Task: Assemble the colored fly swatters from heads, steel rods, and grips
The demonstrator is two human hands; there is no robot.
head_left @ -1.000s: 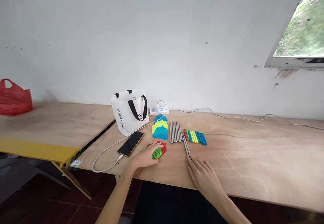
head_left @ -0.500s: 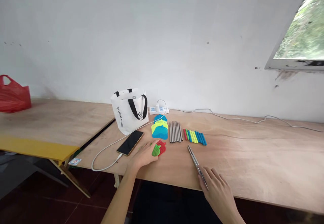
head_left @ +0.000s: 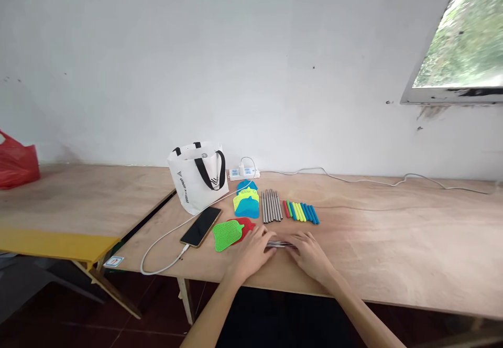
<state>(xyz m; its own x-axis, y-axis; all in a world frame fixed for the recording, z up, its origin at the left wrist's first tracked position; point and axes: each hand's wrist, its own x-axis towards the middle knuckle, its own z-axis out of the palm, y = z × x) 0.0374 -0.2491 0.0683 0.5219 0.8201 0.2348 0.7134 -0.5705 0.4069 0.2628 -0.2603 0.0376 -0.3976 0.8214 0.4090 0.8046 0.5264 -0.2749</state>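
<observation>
My left hand (head_left: 255, 248) and my right hand (head_left: 308, 253) are both closed round the ends of thin metal rods (head_left: 280, 244), which lie crosswise low over the table in front of me. How many rods there are is hidden by my fingers. Just left of my left hand is a green fly swatter head (head_left: 227, 234), overlapping a red fly swatter head (head_left: 247, 224). Beyond my hands, several metal tubes (head_left: 271, 206) lie side by side. To their right runs a row of short coloured sticks (head_left: 301, 212) in red, green, blue and yellow.
Blue and yellow swatter heads (head_left: 247, 207) overlap behind the red one. A black phone (head_left: 201, 226) on a white cable lies at left, near a white bag (head_left: 196, 180). A power strip (head_left: 243, 173) stands by the wall. A red bag (head_left: 18, 162) is far left.
My left hand has left the green swatter head, now further left, and moved right to the rods. My right hand has brought the rods leftward and turned them crosswise.
</observation>
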